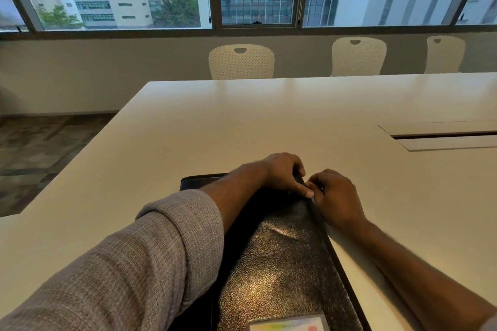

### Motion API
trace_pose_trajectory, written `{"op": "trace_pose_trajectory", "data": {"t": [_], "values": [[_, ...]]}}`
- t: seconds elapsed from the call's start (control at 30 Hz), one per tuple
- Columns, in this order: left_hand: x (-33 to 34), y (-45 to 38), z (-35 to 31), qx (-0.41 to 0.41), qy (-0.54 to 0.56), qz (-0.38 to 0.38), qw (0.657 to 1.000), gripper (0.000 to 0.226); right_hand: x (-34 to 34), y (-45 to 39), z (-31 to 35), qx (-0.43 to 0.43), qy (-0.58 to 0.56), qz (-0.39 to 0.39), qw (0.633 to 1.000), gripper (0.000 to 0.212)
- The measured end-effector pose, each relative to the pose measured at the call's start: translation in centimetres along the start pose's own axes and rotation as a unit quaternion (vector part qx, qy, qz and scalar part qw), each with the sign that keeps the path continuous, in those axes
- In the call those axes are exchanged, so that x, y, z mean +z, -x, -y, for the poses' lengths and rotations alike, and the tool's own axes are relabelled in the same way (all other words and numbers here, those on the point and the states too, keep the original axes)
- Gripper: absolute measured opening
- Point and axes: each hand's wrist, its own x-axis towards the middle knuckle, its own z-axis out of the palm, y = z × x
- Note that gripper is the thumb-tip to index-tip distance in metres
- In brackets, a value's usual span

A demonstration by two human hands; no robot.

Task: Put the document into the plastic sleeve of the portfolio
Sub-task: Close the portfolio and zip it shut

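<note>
Here, nearest you, the closed black portfolio (pixel 282 263) lies on the table (pixel 242 121), a card (pixel 289 324) at its near edge. No document or sleeve shows, so nearly everything seems left to do. Your left hand (pixel 282 173) curls over the far right corner, your right hand (pixel 333 193) pinches that edge, likely to open it. Beyond stand three chairs (pixel 241 62); nothing blocks you.

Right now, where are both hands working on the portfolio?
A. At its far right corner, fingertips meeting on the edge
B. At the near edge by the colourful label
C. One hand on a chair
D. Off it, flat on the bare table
A: the left hand and right hand meet at the far right corner of the closed black portfolio, fingertips on its edge.
</note>
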Motion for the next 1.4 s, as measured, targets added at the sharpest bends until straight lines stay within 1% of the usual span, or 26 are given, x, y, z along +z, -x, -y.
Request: {"op": "trace_pose_trajectory", "data": {"t": [0.1, 0.27, 0.53, 0.63, 0.77, 0.93, 1.2, 1.4], "values": [[0.0, 0.2, 0.2, -0.019, 0.001, -0.002, 1.0, 0.071, -0.2, 0.3, -0.2, -0.013, 0.008, 0.007, 1.0, 0.012], [-0.1, 0.1, 0.3, -0.017, -0.001, 0.018, 1.0, 0.063, -0.6, 1.1, -0.6, -0.022, 0.022, -0.002, 1.0, 0.009], [-0.2, 0.2, 0.2, -0.023, 0.006, 0.012, 1.0, 0.058, 0.3, -0.7, 0.0, -0.005, 0.022, -0.003, 1.0, 0.01], [-0.3, 0.3, 0.4, -0.025, 0.009, 0.007, 1.0, 0.06, 0.7, -1.1, 0.0, -0.012, 0.018, 0.003, 1.0, 0.01], [-0.1, 0.3, 0.9, -0.026, 0.016, -0.003, 1.0, 0.058, 1.0, -1.5, 0.1, -0.015, 0.004, 0.007, 1.0, 0.011], [0.4, 0.2, 1.7, -0.019, 0.021, -0.032, 0.999, 0.062, 0.4, -0.8, -0.2, -0.028, -0.001, 0.007, 1.0, 0.01], [0.7, -0.2, 1.6, -0.038, 0.031, -0.008, 0.999, 0.068, -0.8, 0.9, -0.9, -0.052, 0.0, 0.02, 0.998, 0.008], [0.5, -0.1, 1.7, -0.037, 0.037, -0.005, 0.999, 0.063, -1.4, 1.9, -0.9, -0.073, -0.006, 0.037, 0.997, 0.009]]}}
